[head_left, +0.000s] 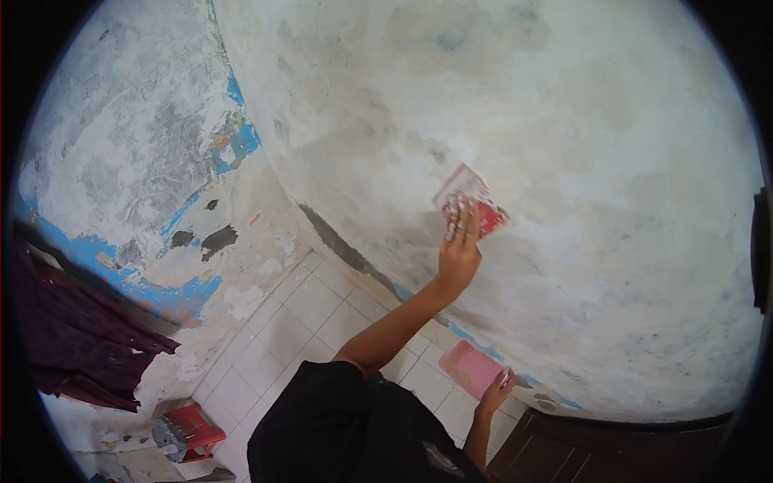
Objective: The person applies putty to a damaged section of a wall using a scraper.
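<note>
My left hand (460, 256) reaches up and presses a red putty spreader (489, 217) against the pale, patchy wall (564, 121). The spreader is a flat square, smeared with whitish putty, and its edges look slightly blurred. White smears coat my fingers, which lie over its face. Lower down, near the foot of the same wall, my right hand (496, 393) grips the near edge of a pink, flat rectangular board (469, 368). White residue shows on the right fingers too. The underside of that board is hidden.
At left, another wall (145, 137) has peeling blue and grey patches. A dark purple cloth (80, 330) hangs there, above a red plastic stool (196, 431) beside a grey-smeared container. White floor tiles (310, 302) meet both walls. Dark brown wooden furniture (547, 451) stands at lower right.
</note>
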The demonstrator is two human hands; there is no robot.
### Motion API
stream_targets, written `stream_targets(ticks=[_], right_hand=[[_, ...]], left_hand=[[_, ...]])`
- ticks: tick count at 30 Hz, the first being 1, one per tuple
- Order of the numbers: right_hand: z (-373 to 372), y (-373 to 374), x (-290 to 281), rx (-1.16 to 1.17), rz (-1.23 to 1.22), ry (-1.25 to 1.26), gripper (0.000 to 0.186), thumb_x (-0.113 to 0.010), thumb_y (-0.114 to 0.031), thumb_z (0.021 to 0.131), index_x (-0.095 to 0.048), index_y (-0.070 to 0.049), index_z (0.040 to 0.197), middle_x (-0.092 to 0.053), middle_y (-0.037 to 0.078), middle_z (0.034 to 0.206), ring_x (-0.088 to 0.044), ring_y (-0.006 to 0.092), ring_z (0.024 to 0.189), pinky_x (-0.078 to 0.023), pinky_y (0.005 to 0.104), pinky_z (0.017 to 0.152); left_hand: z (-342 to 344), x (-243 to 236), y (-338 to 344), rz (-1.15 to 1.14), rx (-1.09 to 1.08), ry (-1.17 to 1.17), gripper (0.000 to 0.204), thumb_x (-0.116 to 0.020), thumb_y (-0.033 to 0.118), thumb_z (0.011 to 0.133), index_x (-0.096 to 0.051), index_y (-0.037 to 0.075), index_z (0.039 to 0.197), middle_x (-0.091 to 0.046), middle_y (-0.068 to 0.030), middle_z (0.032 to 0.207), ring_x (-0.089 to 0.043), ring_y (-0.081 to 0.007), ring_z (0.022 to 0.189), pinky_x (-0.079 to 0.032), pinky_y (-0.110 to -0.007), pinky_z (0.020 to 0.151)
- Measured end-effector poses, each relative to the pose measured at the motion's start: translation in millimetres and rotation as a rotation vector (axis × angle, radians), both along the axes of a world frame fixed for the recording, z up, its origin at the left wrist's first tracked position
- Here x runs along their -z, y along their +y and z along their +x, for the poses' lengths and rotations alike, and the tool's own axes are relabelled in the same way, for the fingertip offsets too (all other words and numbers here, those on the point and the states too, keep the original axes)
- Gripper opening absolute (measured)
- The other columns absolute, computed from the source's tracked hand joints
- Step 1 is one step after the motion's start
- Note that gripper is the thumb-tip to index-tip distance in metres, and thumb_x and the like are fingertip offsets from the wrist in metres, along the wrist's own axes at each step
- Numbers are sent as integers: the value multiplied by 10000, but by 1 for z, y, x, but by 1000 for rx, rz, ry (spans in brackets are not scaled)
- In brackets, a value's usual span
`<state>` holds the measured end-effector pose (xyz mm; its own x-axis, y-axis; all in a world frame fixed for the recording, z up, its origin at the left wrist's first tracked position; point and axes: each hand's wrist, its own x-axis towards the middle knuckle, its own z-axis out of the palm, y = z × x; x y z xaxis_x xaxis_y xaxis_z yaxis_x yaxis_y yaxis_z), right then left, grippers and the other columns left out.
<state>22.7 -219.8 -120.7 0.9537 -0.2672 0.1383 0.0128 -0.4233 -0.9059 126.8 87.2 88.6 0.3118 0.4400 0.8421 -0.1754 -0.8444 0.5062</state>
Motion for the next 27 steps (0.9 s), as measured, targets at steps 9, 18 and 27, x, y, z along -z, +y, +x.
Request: stream_targets(ticks=[9,18,27], right_hand=[[4,5,-1,-42,88,112,446,-532,-324,1002,-530,45,1254,-538,197,1243,-500,302,1176,-376,403,1037],[-26,1,6,11,6,27,466,-523,-367,1014,-554,47,1225,-581,155,1126,-534,241,1056,-418,370,948],[-11,-2,-2,-41,45,84,456,-547,-332,996,-536,49,1245,-546,204,1221,-502,314,1163,-373,411,1036]], left_hand=[[-47,21,-4,-255,231,-182,643,-437,-176,745,-398,-151,1387,-472,-312,1404,-506,-414,1289,-441,-405,1060],[-8,-12,-4,-120,141,-145,749,-488,-127,680,-440,-45,1423,-511,-306,1360,-511,-424,1266,-440,-422,1054],[-48,42,43,-168,196,-182,706,-462,-137,700,-435,-81,1403,-527,-278,1363,-582,-406,1196,-524,-391,964]])
